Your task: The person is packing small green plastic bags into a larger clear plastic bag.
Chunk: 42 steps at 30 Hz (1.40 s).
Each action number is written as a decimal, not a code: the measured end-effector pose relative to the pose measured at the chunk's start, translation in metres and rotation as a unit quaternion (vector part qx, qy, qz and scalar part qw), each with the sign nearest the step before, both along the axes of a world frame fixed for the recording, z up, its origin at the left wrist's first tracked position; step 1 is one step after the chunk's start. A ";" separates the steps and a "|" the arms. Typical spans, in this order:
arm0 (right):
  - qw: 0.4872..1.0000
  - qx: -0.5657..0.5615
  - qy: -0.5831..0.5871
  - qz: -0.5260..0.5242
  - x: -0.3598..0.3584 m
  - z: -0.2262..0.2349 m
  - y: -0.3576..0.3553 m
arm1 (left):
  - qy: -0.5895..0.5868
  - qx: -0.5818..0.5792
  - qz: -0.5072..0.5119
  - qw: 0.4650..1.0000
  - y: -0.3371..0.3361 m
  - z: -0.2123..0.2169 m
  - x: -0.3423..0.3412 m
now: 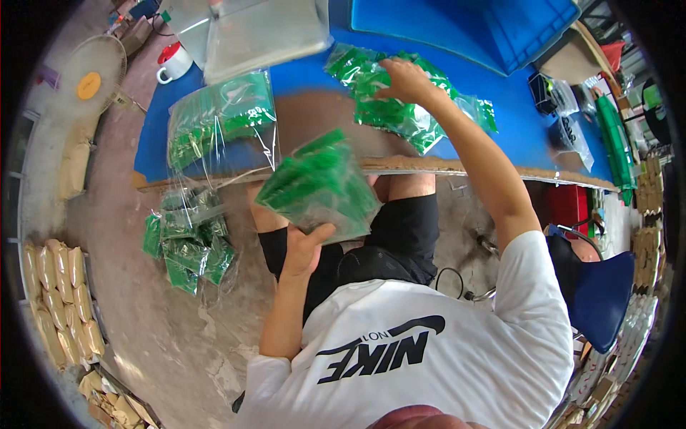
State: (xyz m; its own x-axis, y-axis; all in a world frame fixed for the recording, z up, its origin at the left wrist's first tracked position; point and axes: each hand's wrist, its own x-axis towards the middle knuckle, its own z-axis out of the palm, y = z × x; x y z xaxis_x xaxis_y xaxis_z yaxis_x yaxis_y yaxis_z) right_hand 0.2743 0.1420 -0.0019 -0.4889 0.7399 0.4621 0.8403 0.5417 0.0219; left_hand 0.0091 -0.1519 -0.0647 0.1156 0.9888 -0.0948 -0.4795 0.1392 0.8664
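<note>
"Holding what, there in the left hand?"

"A fanned bundle of green packets (318,179) in clear film, above the lap, just off the table's near edge. The left hand (307,247) clasps its lower edge, thumb on top, fingers hidden beneath."

"How would it handle?"

"Light, I'd judge, and limp. The film looks slick, so the packets could slide over one another. I'd pinch the whole stack by that lower edge."

"And the right hand (409,82)?"

"Spread over a loose pile of packets (389,114) on the table. Whether it has pinched one, I can't tell."

"What's the surface like?"

"The table (529,139) is blue-topped, with a brown patch mid-way. A large clear bag (221,118) of green packets lies left of the pile. Toward the far side are a translucent tub (268,36), a blue bin (450,32) and a white mug (176,64), red inside."

"Around it?"

"Scuffed floor (164,336), with a second bag of packets (189,247) low at left; beyond, a fan (93,64) and stacked brown packages (64,297). At right, a dark blue chair (600,297)."
</note>
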 end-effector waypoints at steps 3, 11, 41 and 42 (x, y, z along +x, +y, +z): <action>0.994 -0.109 0.008 -0.022 0.001 0.000 0.001 | -0.206 -0.082 0.069 0.973 0.001 -0.008 0.001; 0.957 0.023 0.237 0.165 -0.036 0.047 -0.119 | -0.315 -0.196 0.051 0.927 0.014 0.000 0.006; 0.991 -0.080 0.061 -0.086 -0.019 -0.025 -0.113 | -0.265 -0.099 0.066 0.957 0.003 -0.062 -0.009; 0.996 -0.081 0.029 -0.025 -0.021 -0.030 -0.126 | -0.267 -0.098 0.054 0.957 -0.004 -0.065 -0.012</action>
